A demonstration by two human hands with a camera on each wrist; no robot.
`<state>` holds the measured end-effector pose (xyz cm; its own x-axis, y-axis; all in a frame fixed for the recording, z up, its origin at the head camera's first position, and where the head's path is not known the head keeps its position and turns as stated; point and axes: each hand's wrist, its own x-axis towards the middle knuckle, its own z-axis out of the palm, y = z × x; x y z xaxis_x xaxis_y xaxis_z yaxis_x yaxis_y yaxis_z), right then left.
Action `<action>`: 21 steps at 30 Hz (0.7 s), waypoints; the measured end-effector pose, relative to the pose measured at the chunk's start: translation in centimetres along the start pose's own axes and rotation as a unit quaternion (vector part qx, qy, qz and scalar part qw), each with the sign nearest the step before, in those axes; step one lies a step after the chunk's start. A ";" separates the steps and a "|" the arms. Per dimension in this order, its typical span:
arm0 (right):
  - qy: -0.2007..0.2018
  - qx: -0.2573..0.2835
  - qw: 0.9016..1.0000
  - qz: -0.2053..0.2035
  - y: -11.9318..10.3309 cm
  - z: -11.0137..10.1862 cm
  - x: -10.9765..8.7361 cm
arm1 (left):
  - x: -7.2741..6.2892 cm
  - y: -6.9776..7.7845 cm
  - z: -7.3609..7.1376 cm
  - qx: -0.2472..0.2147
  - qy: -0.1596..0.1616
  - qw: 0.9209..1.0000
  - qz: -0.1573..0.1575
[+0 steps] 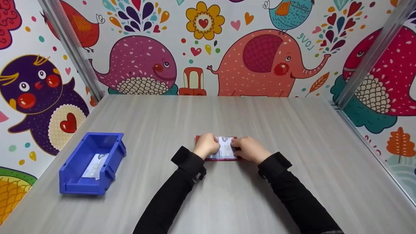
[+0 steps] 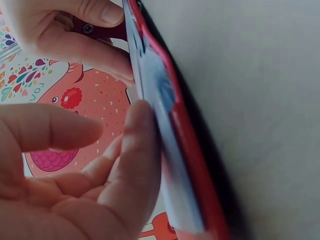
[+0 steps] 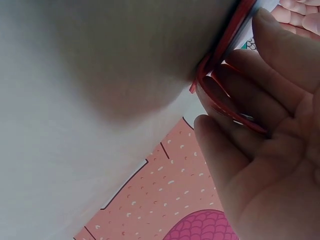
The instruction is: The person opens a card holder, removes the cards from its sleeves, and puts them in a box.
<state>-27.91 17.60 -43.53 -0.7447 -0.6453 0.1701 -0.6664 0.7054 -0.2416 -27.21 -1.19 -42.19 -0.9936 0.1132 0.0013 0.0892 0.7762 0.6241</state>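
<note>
A red card holder [image 1: 213, 159] lies spread on the table, with clear sleeves and a white card [image 1: 226, 150] on its right side. My left hand [image 1: 208, 144] rests on its left part; in the left wrist view a fingertip [image 2: 137, 115] presses on the sleeves, with the thumb held apart. At the right edge my right hand [image 1: 252, 149] grips the holder. The right wrist view shows that thumb [image 3: 267, 22] at the page edge and the fingers around the red strap [image 3: 225, 107]. A snap button [image 2: 88, 28] shows on the strap.
To the left stands a blue plastic bin [image 1: 70, 169] with a white printed card [image 1: 96, 166] inside. Patterned panels [image 1: 208, 48] close off the back and sides of the wood-grain table [image 1: 156, 117]. Metal posts [image 1: 73, 48] stand at the back corners.
</note>
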 end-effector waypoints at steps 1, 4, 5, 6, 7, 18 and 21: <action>-0.001 0.001 1.000 0.001 0.0 0.0 0.0 | 0.1 0.0 0.0 -0.001 -0.001 1.000 0.000; 0.000 -0.005 1.000 -0.003 0.1 0.1 -0.1 | 0.2 -0.2 0.1 -0.007 -0.005 1.000 -0.001; 0.000 -0.007 1.000 -0.004 0.1 0.1 -0.1 | 0.2 -0.3 0.1 -0.009 -0.005 1.000 -0.001; 0.001 -0.010 1.000 -0.006 0.1 0.1 -0.1 | 0.2 -0.3 0.1 -0.010 -0.006 1.000 -0.002; 0.003 -0.011 1.000 -0.008 0.1 0.1 -0.2 | 0.2 -0.3 0.1 -0.011 -0.006 1.000 -0.002; 0.003 -0.014 1.000 -0.012 0.1 0.0 -0.2 | 0.3 -0.2 -0.2 -0.034 -0.020 0.999 -0.017; -0.002 -0.013 1.000 -0.009 0.0 0.0 -0.2 | 0.3 -0.2 -0.2 -0.040 -0.022 0.999 -0.025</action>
<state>-27.72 17.71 -43.56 -0.7327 -0.6588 0.1709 -0.6803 0.7010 -0.2139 -27.50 -1.40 -42.14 -0.9925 0.1038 -0.0641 0.0322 0.7298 0.6829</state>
